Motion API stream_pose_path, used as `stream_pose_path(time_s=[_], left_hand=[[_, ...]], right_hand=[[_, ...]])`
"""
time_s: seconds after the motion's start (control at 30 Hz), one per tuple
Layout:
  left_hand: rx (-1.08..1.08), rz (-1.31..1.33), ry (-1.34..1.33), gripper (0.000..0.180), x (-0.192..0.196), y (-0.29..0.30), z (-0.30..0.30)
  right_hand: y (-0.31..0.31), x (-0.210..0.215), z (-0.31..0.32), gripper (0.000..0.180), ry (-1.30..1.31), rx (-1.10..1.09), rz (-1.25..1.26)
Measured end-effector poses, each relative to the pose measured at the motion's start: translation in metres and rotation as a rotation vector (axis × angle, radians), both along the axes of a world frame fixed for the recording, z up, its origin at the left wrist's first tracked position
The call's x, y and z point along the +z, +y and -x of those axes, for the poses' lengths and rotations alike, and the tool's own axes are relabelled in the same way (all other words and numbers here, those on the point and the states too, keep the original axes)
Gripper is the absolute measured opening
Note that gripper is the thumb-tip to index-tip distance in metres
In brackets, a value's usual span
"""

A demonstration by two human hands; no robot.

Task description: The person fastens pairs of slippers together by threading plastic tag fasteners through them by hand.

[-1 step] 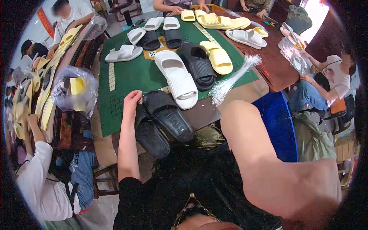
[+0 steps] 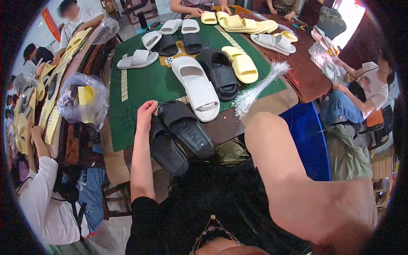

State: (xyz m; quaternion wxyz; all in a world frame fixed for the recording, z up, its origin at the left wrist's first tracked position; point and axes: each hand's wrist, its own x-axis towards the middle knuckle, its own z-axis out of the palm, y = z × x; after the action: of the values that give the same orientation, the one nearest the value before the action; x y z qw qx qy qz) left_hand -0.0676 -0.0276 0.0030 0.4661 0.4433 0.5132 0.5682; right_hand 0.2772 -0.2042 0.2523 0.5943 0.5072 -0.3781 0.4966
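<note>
My left hand is closed in a pinch at the heel-side edge of a pair of black slide slippers. What looks like a thin pale strand shows at its fingertips. The upper black slipper lies at the table's near edge, partly over the lower black slipper, which overhangs toward my lap. A bare, rounded limb, apparently my bent right arm, fills the right foreground; no right-hand fingers show. Just beyond the black pair lie a white slipper, a black slipper and a yellow slipper.
A bundle of thin white plastic strands lies at the right on the green tabletop. Farther back are several more slippers. A clear plastic bag hangs beside the left table. A blue bin stands at right. Several people sit around.
</note>
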Motion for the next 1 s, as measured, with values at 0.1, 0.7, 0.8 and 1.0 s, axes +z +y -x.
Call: stream_pose_path(time_s=[0.1, 0.7, 0.8, 1.0], left_hand=[[0.021, 0.003, 0.012, 0.015, 0.003, -0.002, -0.002], [0.007, 0.022, 0.003, 0.017, -0.005, -0.002, 0.005], [0.012, 0.054, 0.010, 0.017, -0.001, 0.001, -0.001], [0.057, 0.037, 0.015, 0.017, -0.009, -0.009, 0.011]], right_hand=[[0.001, 0.001, 0.000, 0.016, -0.036, 0.039, -0.020], [0.022, 0.006, 0.005, 0.035, -0.249, 0.302, -0.162], [0.020, 0.015, 0.005, 0.039, -0.288, 0.341, -0.197], [0.059, -0.013, 0.063, 0.036, -0.345, -0.436, -0.075]])
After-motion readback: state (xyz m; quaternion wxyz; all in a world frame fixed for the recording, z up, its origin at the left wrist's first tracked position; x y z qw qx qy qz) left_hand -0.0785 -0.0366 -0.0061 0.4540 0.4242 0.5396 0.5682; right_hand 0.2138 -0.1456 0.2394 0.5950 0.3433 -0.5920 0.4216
